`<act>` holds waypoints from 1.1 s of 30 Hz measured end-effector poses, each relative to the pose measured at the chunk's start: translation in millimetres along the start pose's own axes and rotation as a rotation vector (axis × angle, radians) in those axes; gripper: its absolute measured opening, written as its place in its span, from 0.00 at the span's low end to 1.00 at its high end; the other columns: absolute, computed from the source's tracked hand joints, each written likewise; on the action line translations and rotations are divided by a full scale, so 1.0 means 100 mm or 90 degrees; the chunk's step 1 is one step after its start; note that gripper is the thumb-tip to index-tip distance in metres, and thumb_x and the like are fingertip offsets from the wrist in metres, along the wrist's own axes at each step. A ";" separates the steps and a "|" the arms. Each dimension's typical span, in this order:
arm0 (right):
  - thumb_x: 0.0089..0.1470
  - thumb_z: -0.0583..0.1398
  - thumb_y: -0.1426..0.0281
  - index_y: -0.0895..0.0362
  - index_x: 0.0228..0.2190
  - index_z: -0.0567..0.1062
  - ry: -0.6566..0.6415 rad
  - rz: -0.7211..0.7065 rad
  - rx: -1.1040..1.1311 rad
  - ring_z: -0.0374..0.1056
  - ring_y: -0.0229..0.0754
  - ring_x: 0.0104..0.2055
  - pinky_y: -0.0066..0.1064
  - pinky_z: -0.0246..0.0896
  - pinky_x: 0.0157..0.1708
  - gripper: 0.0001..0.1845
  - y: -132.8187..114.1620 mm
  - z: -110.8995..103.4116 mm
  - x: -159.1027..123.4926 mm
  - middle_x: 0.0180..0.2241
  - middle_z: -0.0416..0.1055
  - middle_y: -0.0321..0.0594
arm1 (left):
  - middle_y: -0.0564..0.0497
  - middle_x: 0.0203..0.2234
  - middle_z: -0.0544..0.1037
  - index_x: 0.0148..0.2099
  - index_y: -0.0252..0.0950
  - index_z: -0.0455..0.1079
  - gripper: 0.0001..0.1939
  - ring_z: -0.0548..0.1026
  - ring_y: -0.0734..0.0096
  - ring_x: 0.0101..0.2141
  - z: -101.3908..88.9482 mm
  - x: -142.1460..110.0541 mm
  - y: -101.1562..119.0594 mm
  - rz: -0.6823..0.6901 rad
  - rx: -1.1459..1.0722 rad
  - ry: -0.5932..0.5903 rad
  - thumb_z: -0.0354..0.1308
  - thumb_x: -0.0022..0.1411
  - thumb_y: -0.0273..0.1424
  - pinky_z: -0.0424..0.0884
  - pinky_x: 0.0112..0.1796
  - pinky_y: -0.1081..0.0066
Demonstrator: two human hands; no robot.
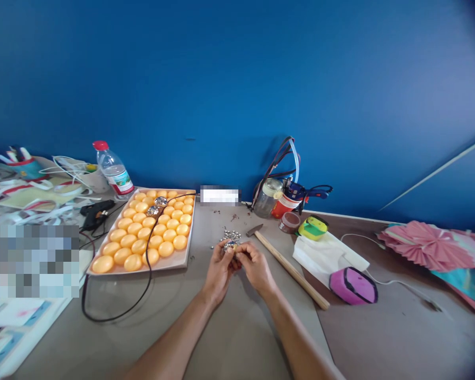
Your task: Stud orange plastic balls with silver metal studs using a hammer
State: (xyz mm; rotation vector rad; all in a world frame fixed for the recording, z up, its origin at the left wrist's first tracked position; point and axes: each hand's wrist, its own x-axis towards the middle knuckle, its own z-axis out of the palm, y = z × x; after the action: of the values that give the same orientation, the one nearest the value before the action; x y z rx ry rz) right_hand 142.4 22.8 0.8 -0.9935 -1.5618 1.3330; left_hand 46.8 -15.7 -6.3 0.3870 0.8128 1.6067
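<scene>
My left hand (pixel 220 266) is closed around a small ball (pixel 232 246), mostly hidden by the fingers; silver pieces and a bit of yellow-orange show on it. The fingers of my right hand (pixel 254 264) are pinched together against the ball's right side, and whatever they grip is too small to make out. Just beyond the hands lies a loose pile of small shiny silver pieces (pixel 232 234). To the left, a white tray (pixel 189 240) holds rows of orange balls (pixel 165 248). Two silver-covered balls (pixel 160 201) sit among them.
A hammer (pixel 293 270) with a wooden handle lies right of my hands. Behind it stand a glass jar (pixel 266 200) and a brown tub (pixel 289 222). A black cable (pixel 149 279) crosses the tray. A water bottle (pixel 114 171) and glue gun (pixel 96 214) are left.
</scene>
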 end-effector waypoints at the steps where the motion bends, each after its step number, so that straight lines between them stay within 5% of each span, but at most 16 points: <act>1: 0.47 0.55 0.71 0.56 0.24 0.68 -0.005 0.008 0.009 0.61 0.35 0.24 0.26 0.59 0.26 0.03 0.00 0.00 0.00 0.24 0.64 0.34 | 0.55 0.28 0.71 0.45 0.39 0.63 0.18 0.68 0.79 0.24 0.00 0.00 -0.01 0.003 0.006 -0.001 0.61 0.52 0.35 0.63 0.27 0.76; 11: 0.45 0.59 0.66 0.55 0.28 0.63 0.058 0.068 0.082 0.59 0.34 0.20 0.26 0.57 0.20 0.09 0.06 0.06 0.00 0.21 0.63 0.30 | 0.55 0.27 0.71 0.44 0.39 0.61 0.19 0.70 0.77 0.26 0.01 -0.02 -0.02 0.011 0.033 0.000 0.61 0.51 0.37 0.64 0.28 0.75; 14: 0.44 0.60 0.64 0.54 0.29 0.62 0.019 0.091 0.145 0.58 0.34 0.17 0.26 0.55 0.19 0.12 0.08 0.03 0.04 0.19 0.61 0.28 | 0.55 0.28 0.71 0.44 0.38 0.63 0.19 0.68 0.78 0.24 0.02 -0.03 -0.01 0.013 0.022 -0.014 0.62 0.50 0.37 0.63 0.27 0.76; 17: 0.48 0.56 0.59 0.55 0.27 0.63 0.039 0.042 0.124 0.56 0.34 0.18 0.27 0.54 0.20 0.12 0.11 -0.10 0.09 0.17 0.59 0.28 | 0.55 0.26 0.71 0.43 0.37 0.64 0.18 0.67 0.78 0.23 0.03 -0.02 -0.01 0.001 0.014 -0.045 0.60 0.52 0.38 0.63 0.26 0.76; 21: 0.49 0.54 0.64 0.57 0.29 0.68 0.264 -0.085 -0.266 0.62 0.41 0.30 0.33 0.57 0.32 0.09 0.20 -0.37 0.14 0.27 0.66 0.40 | 0.54 0.23 0.69 0.36 0.35 0.65 0.16 0.66 0.78 0.21 0.00 0.01 -0.01 -0.037 -0.010 -0.049 0.57 0.54 0.43 0.62 0.24 0.75; 23: 0.48 0.55 0.68 0.58 0.34 0.70 0.307 -0.081 -0.510 0.62 0.47 0.37 0.37 0.55 0.37 0.10 0.26 -0.47 0.15 0.35 0.68 0.46 | 0.53 0.23 0.69 0.33 0.35 0.64 0.16 0.66 0.78 0.21 0.00 0.01 0.00 -0.052 -0.039 -0.041 0.55 0.55 0.44 0.63 0.25 0.74; 27: 0.47 0.57 0.72 0.57 0.39 0.71 0.262 -0.014 -0.764 0.62 0.51 0.39 0.37 0.52 0.35 0.14 0.34 -0.54 0.14 0.37 0.69 0.50 | 0.53 0.24 0.69 0.31 0.35 0.64 0.17 0.65 0.78 0.21 0.00 0.00 0.02 -0.067 -0.069 -0.039 0.55 0.55 0.45 0.64 0.28 0.72; 33: 0.50 0.54 0.75 0.58 0.35 0.72 0.242 -0.029 -0.824 0.64 0.47 0.35 0.34 0.51 0.32 0.10 0.34 -0.55 0.14 0.33 0.70 0.49 | 0.53 0.23 0.68 0.31 0.35 0.64 0.17 0.65 0.78 0.20 0.01 -0.01 0.02 -0.071 -0.071 -0.046 0.54 0.55 0.45 0.65 0.29 0.72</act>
State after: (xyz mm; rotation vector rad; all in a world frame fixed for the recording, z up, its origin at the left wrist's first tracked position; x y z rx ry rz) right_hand 191.2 58.7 -26.4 -1.7784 -2.0563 -0.1019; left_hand 45.5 -16.1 -4.2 0.3125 0.6746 1.5187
